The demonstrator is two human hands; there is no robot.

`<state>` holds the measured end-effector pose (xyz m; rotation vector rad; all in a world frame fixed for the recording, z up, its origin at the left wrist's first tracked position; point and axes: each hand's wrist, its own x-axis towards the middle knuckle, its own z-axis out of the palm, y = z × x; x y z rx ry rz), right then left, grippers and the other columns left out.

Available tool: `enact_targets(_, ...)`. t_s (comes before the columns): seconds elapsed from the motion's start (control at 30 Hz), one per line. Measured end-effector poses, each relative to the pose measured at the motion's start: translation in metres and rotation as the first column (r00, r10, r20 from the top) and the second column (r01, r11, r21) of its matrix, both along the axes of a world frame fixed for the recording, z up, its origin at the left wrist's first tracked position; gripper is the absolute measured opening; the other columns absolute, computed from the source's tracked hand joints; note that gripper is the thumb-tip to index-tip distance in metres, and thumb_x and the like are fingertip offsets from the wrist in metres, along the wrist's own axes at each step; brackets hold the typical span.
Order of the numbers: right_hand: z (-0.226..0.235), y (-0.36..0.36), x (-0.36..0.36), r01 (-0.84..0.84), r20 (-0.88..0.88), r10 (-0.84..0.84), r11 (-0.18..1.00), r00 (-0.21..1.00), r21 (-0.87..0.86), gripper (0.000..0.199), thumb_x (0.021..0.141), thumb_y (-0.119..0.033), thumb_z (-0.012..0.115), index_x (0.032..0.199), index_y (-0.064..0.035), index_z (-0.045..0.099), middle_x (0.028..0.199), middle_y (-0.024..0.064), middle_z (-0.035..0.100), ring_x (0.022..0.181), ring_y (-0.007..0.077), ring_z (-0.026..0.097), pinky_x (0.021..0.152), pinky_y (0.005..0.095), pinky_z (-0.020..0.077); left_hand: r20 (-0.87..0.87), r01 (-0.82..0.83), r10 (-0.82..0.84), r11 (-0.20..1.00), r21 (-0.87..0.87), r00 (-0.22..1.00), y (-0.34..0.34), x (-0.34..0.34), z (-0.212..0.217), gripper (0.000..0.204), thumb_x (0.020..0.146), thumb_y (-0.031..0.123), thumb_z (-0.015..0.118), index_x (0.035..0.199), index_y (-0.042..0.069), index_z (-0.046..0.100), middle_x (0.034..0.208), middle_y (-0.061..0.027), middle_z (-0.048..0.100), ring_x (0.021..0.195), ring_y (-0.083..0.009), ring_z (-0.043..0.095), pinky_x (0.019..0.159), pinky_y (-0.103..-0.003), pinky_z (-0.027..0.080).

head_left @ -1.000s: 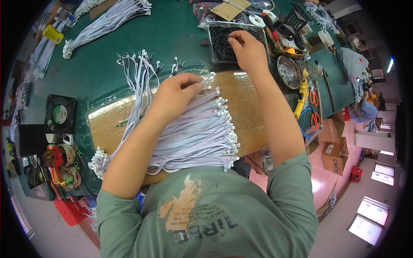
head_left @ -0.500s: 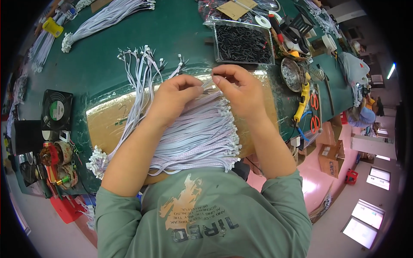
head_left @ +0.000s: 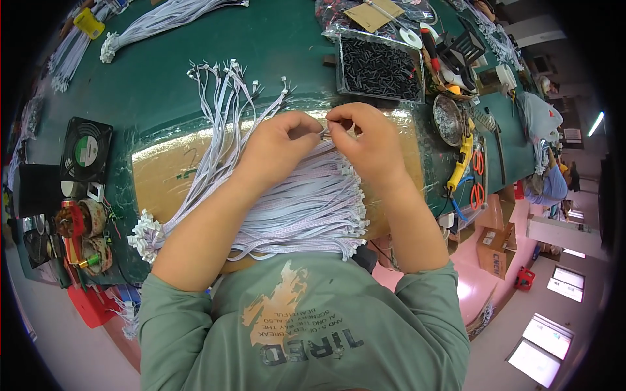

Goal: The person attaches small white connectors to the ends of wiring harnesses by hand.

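Observation:
My left hand (head_left: 285,142) is closed in a pinch around the end of a white flat cable, above a thick bundle of such cables (head_left: 306,202). Facing it, my right hand (head_left: 368,140) also pinches, its fingertips almost touching the left ones; what they grip is too small to make out. The bundle has white connectors (head_left: 355,225) along its right side. Beside my left forearm lies a second group of white cables (head_left: 218,124), fanned out, with small connectors and dark tips at the far end and a cluster of white connectors (head_left: 149,236) at the near end.
Beyond my right hand stands a clear tray (head_left: 381,68) of small black tubes. To the right are a metal bowl (head_left: 448,120), a yellow glue gun (head_left: 462,156) and orange-handled scissors (head_left: 478,195). A black fan (head_left: 87,151) stands left. Under the cables lies brown cardboard (head_left: 160,176).
My hands have come closer together, fingertips nearly meeting. My left hand has shifted right. The whole view has moved slightly.

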<state>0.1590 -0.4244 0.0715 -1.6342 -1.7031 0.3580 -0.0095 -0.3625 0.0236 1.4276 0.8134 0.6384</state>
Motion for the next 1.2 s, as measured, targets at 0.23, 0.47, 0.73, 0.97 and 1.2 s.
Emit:
enact_targets(0.23, -0.007, 0.003, 0.015, -0.107, -0.728, -0.183, 0.937, 0.661, -0.332, 0.014, 0.085, -0.009, 0.067, 0.096, -0.0005, 0.066, 0.085, 0.0026, 0.067, 0.075, 0.0085, 0.059, 0.068, 0.0227, 0.0472, -0.014, 0.086, -0.088, 0.991, -0.107, 0.996, 0.002, -0.002, 0.011, 0.016, 0.085, 0.013, 0.069, 0.098, 0.004, 0.068, 0.083, -0.0030, 0.067, 0.075, -0.0101, 0.061, 0.070, -0.026, 0.049)
enact_targets(0.47, -0.012, 0.011, 0.019, 0.041, -0.863, -0.291, 0.952, 0.414, -0.302, 0.017, 0.087, -0.008, 0.066, 0.101, 0.0005, 0.063, 0.087, 0.0037, 0.067, 0.073, 0.0074, 0.056, 0.066, 0.0213, 0.0452, 0.217, 0.075, 0.007, 0.927, -0.368, 0.976, 0.007, -0.002, 0.010, 0.013, 0.085, 0.005, 0.069, 0.097, 0.001, 0.065, 0.082, -0.0027, 0.063, 0.069, -0.0102, 0.057, 0.064, -0.023, 0.048)
enact_targets(0.73, -0.006, 0.013, 0.004, -0.031, -0.769, -0.127, 0.982, 0.626, -0.187, 0.017, 0.088, -0.010, 0.067, 0.101, 0.0007, 0.063, 0.091, 0.0024, 0.066, 0.083, 0.0075, 0.058, 0.074, 0.0214, 0.0462, 0.257, 0.043, 0.095, 0.875, -0.483, 0.962, 0.009, -0.003, 0.013, 0.014, 0.083, 0.005, 0.070, 0.094, 0.000, 0.064, 0.080, -0.0049, 0.063, 0.066, -0.0128, 0.059, 0.061, -0.024, 0.048)
enact_targets(0.97, -0.009, 0.014, 0.003, -0.028, -0.709, -0.150, 0.972, 0.689, -0.233, 0.015, 0.088, -0.009, 0.068, 0.100, -0.0013, 0.066, 0.091, 0.0008, 0.065, 0.085, 0.0074, 0.058, 0.074, 0.0216, 0.0459, 0.239, 0.040, 0.098, 0.859, -0.511, 0.966, 0.010, -0.004, 0.011, 0.013, 0.084, 0.007, 0.070, 0.093, 0.000, 0.063, 0.079, -0.0047, 0.062, 0.064, -0.0124, 0.058, 0.059, -0.023, 0.047)
enact_targets(1.2, -0.008, 0.014, 0.001, -0.096, -0.785, -0.120, 0.970, 0.607, -0.223, 0.017, 0.088, -0.006, 0.068, 0.103, -0.0005, 0.065, 0.095, 0.0032, 0.066, 0.088, 0.0097, 0.059, 0.080, 0.0234, 0.0470, 0.221, 0.051, 0.076, 0.855, -0.516, 0.972, 0.009, -0.004, 0.015, 0.013, 0.083, 0.007, 0.070, 0.093, 0.001, 0.064, 0.079, -0.0048, 0.063, 0.063, -0.0121, 0.058, 0.059, -0.023, 0.047)
